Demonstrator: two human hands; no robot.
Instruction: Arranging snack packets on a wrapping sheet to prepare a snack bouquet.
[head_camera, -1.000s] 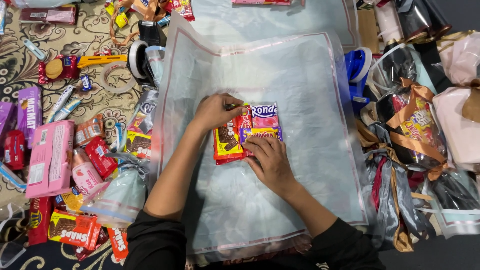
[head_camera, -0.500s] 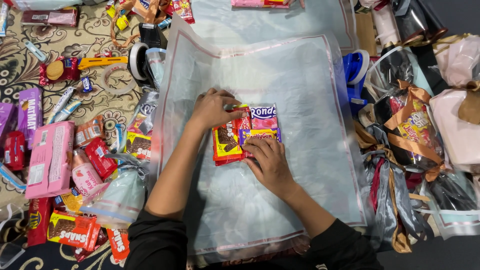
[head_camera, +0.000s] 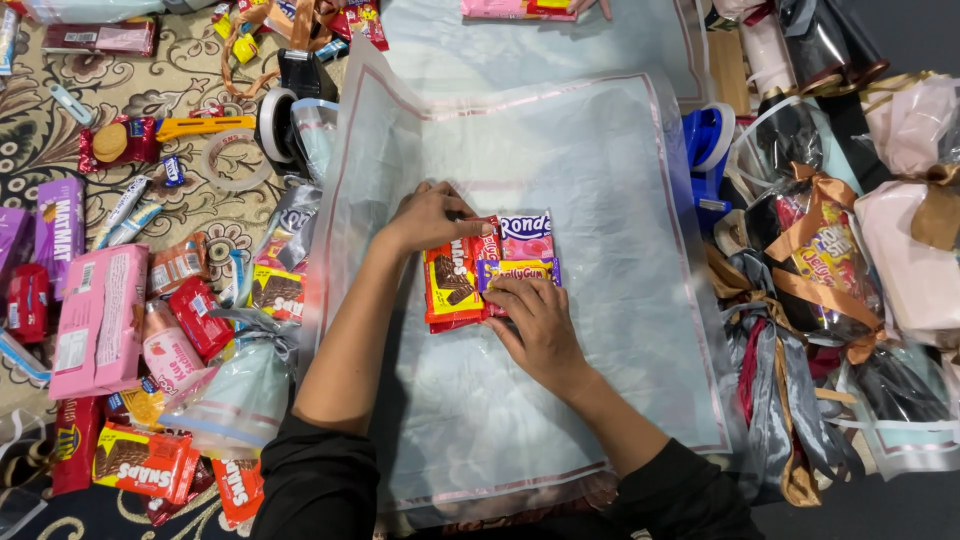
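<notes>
- A small cluster of snack packets (head_camera: 490, 268) lies at the middle of a pale translucent wrapping sheet (head_camera: 600, 160) with a pink border line; this arranging is as far as the work appears to have got.
- The left hand (head_camera: 428, 215) rests on the cluster's upper left corner, fingers curled down onto a red-and-yellow biscuit pack (head_camera: 452, 285); whether it pinches the pack or only presses it flat is hard to tell from above.
- The right hand (head_camera: 537, 320) lies flat with spread fingers on the lower edge of a purple candy packet (head_camera: 518, 268), pressing rather than gripping.
- A pink packet (head_camera: 527, 232) sits at the top right of the cluster, touching the others.
- The sheet is still spread flat, neither gathered nor tied, so the wrapping itself looks not yet begun.
- Finished-looking bundles with ribbon (head_camera: 800, 250) stand to the right.
- The surface is a patterned carpet (head_camera: 150, 90), strewn on the left with more snacks, a pink box (head_camera: 98, 320) and a tape dispenser (head_camera: 280, 110).
</notes>
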